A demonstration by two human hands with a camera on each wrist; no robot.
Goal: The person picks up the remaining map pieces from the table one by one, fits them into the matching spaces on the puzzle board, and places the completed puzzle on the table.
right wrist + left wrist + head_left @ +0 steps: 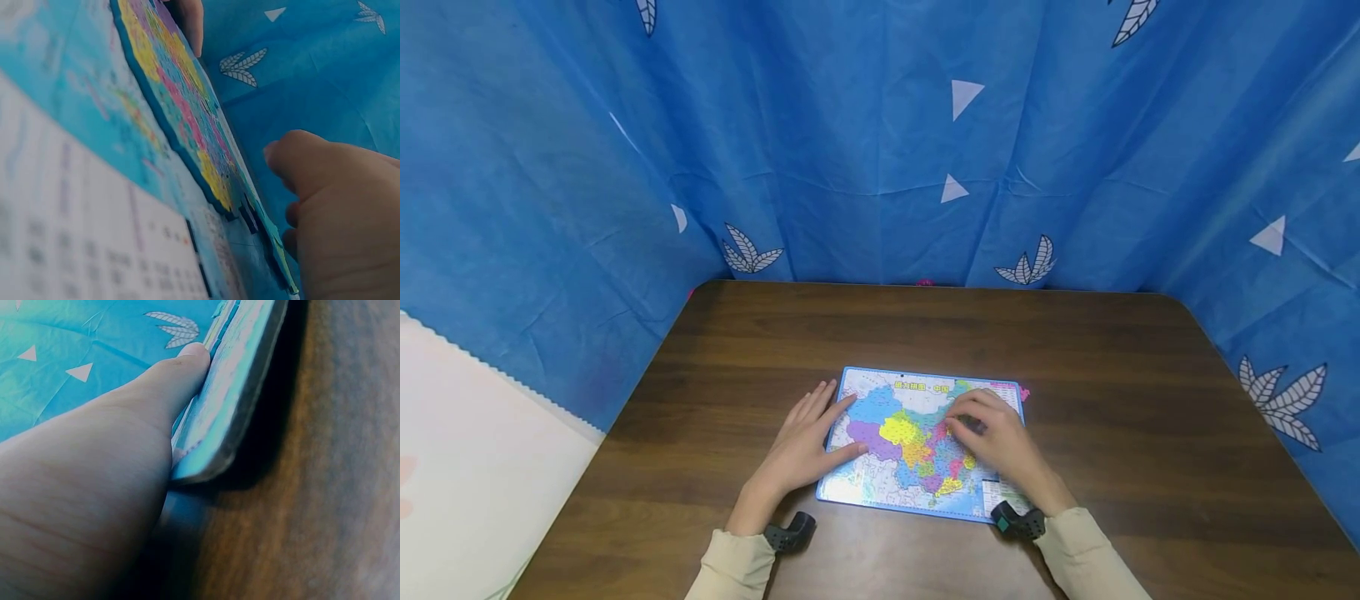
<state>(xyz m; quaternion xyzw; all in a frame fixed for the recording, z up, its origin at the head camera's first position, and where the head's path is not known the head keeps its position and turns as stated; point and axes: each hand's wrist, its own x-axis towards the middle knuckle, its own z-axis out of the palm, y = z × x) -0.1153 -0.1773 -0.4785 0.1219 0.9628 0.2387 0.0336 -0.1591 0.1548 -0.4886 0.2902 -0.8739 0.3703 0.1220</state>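
Note:
A map puzzle board lies on the table, a blue-edged sheet carrying coloured, raised map pieces. Along its left side my left hand rests with fingers spread and fairly straight, index finger and thumb over the border. The left wrist view shows that thumb right at the board's edge. Over the right part of the map is my right hand, fingers bent, with thumb and index tips close together beside a pink piece. I cannot tell whether those fingertips pinch a piece.
Brown wooden table surrounds the board. A blue curtain with white leaves and triangles hangs behind and at both sides. A small pink thing pokes out at the board's upper right corner. White cloth hangs at left.

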